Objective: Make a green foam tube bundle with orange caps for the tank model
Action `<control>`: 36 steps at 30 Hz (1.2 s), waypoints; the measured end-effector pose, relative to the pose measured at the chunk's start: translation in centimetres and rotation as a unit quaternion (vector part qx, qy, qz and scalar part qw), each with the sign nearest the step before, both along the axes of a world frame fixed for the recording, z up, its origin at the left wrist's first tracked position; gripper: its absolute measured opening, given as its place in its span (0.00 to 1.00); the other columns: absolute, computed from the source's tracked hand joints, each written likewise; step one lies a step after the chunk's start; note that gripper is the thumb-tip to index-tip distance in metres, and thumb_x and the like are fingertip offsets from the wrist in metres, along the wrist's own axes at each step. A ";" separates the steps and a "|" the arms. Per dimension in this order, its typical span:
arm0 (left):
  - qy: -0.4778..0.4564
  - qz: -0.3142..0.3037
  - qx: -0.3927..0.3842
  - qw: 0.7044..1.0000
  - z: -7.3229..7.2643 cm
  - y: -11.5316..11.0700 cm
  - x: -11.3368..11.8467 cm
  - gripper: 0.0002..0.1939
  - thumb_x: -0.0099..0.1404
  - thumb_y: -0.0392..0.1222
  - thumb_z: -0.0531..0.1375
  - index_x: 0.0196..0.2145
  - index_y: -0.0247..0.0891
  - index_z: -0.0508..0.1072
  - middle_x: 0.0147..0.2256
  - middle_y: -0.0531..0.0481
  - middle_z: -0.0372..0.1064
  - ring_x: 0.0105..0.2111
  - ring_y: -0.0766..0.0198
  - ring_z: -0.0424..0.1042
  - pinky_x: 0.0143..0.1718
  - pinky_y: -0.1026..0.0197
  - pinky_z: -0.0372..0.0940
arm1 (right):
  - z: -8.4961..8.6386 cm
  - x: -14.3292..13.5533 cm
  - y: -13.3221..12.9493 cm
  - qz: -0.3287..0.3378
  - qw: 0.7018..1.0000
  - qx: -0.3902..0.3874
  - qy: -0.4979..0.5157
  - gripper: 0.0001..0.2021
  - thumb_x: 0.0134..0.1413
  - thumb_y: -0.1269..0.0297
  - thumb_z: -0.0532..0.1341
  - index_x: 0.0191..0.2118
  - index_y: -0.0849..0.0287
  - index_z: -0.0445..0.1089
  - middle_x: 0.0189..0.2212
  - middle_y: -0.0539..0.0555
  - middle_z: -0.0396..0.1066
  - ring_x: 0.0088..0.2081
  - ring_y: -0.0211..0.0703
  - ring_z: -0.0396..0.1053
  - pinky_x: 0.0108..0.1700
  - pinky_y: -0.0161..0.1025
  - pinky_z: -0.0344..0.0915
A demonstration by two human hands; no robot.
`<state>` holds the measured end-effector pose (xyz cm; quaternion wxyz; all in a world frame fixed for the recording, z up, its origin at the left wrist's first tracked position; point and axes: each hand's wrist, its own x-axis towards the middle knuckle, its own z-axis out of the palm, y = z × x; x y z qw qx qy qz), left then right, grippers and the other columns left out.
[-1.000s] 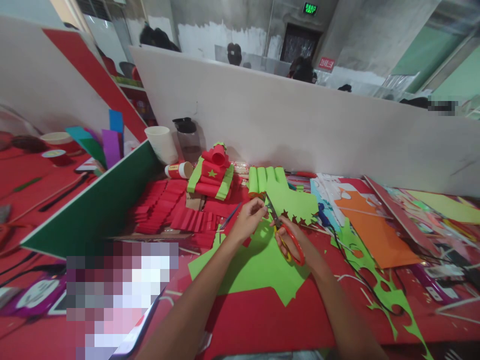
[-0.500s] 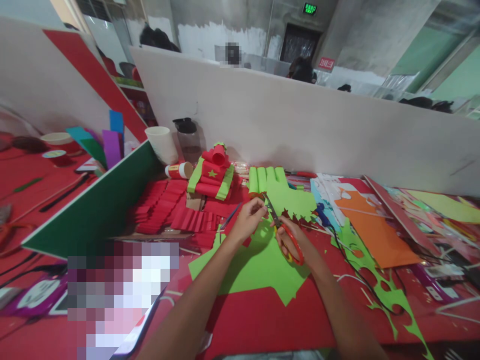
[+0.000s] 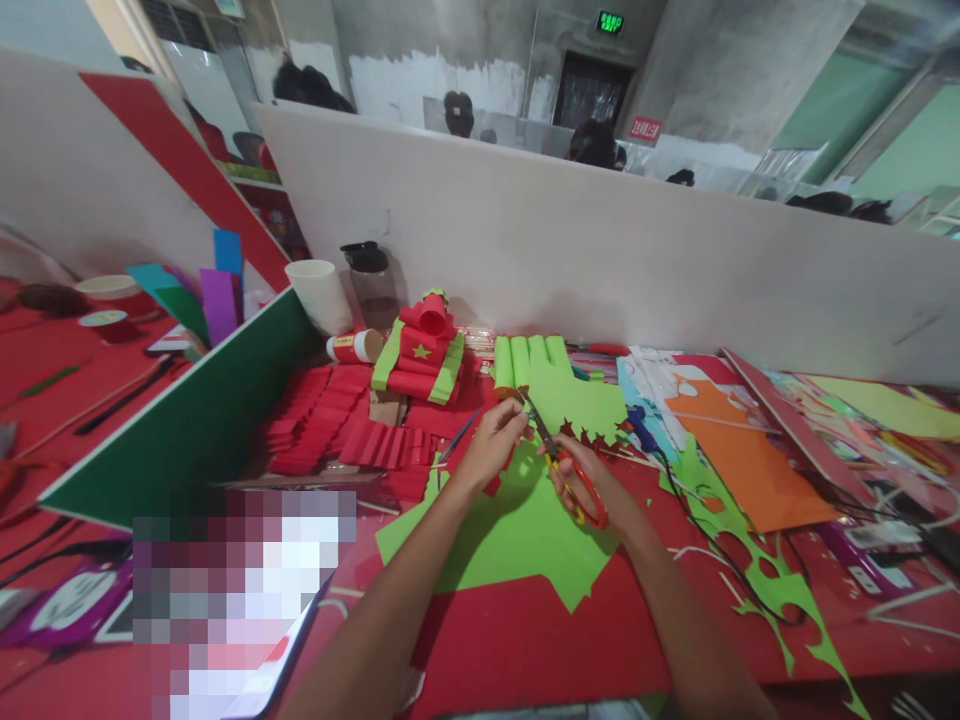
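Observation:
My right hand is closed around the red and yellow handles of a pair of scissors, whose blades point up and away. Beside the blades, the fingers of my left hand are pinched together; whatever small piece they hold is too small to make out. Both hands are above a large green paper sheet with an uneven edge. Just beyond the scissors, several small dark red star shapes lie along the edge of another green sheet.
Green paper rolls and a red folded-paper model with a gold star stand at the back. Pleated red strips lie left. Cut green scraps and orange paper lie right. A white partition rises behind; a phone is front left.
The camera view has shifted slightly. My hands and the scissors stay in nearly the same place over the green sheet, with only small movement at the fingers.

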<state>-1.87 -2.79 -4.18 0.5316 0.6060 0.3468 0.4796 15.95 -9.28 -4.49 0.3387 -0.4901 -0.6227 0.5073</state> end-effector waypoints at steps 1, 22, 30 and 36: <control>0.003 -0.001 0.000 1.000 0.0 0.0 0.0 0.12 0.64 0.47 0.56 0.27 0.38 0.64 0.25 0.55 0.63 0.28 0.67 0.63 0.31 0.65 0.59 | 0.0 0.0 0.0 0.002 1.000 0.000 -0.001 0.31 0.55 0.34 0.53 0.53 0.55 0.62 0.21 0.44 0.60 0.16 0.32 0.56 0.16 0.29 0.55; -0.026 -0.002 -0.054 0.998 0.0 -0.1 0.1 0.11 0.59 0.49 0.59 0.28 0.38 0.66 0.33 0.50 0.67 0.36 0.64 0.68 0.39 0.63 0.67 | 0.6 -0.1 0.4 -0.044 0.999 0.011 0.028 0.22 0.54 0.43 0.60 0.44 0.56 0.66 0.17 0.42 0.59 0.12 0.30 0.53 0.13 0.29 0.51; 0.022 0.046 -0.023 0.998 -0.3 0.0 0.1 0.10 0.59 0.46 0.60 0.25 0.38 0.68 0.47 0.41 0.68 0.55 0.50 0.63 0.40 0.59 0.66 | 1.8 1.9 0.8 -0.159 0.982 0.086 0.057 0.23 0.55 0.43 0.60 0.47 0.57 0.65 0.21 0.45 0.65 0.14 0.31 0.56 0.15 0.30 0.54; 0.027 0.011 -0.043 0.999 0.0 -0.3 0.4 0.10 0.59 0.45 0.60 0.25 0.38 0.69 0.49 0.39 0.70 0.58 0.49 0.62 0.38 0.60 0.65 | 2.6 4.4 1.1 -0.267 0.952 0.140 0.045 0.22 0.54 0.43 0.61 0.45 0.57 0.66 0.22 0.47 0.66 0.15 0.33 0.59 0.16 0.31 0.56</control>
